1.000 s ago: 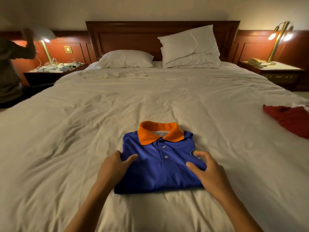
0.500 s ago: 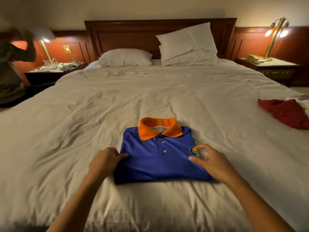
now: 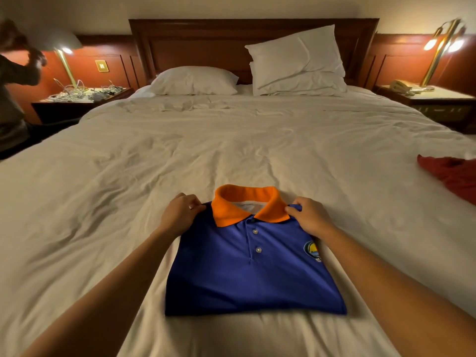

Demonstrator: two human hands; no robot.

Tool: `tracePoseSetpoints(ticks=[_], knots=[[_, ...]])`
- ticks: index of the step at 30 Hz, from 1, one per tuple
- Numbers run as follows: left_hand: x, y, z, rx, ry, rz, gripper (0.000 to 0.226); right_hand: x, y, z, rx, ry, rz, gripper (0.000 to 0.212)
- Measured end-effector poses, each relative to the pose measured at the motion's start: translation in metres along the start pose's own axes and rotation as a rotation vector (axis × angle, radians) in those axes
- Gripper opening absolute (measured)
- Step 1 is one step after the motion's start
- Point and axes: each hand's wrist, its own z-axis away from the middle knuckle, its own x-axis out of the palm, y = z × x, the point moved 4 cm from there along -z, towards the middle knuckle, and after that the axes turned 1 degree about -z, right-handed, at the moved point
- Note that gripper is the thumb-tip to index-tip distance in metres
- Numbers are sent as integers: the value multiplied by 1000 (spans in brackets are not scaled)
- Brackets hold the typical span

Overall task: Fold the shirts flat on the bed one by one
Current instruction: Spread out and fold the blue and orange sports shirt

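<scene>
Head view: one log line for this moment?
shirt: folded flat on bed | left hand: pinches shoulder | right hand: pinches shoulder

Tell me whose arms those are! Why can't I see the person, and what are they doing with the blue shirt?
There is no robot here: those are a person's own two arms. The camera sits on their head and looks forward and down, so you see what they see, never their face. In front of them lies a folded blue polo shirt with an orange collar on a big bed with a crumpled white sheet. The left hand pinches one top corner of the shirt and the right hand pinches the other, on either side of the collar. Off to the right lies a crumpled red cloth, perhaps the next shirt. At the far end sit white pillows.
</scene>
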Motion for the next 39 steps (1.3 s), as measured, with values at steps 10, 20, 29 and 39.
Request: tracePoseSetpoints(ticks=[10, 20, 29, 39], knots=[[2, -9, -20, -48, 92, 87, 11, 0, 4, -19, -41, 76, 115, 23], [4, 59, -33, 83, 39, -56, 34, 6, -47, -49, 54, -47, 163, 53], [-4, 55, -47, 42, -39, -33, 27, -2, -40, -63, -15, -48, 226, 29], [12, 93, -32, 248, 115, -199, 16, 8, -48, -83, -85, -54, 102, 37]])
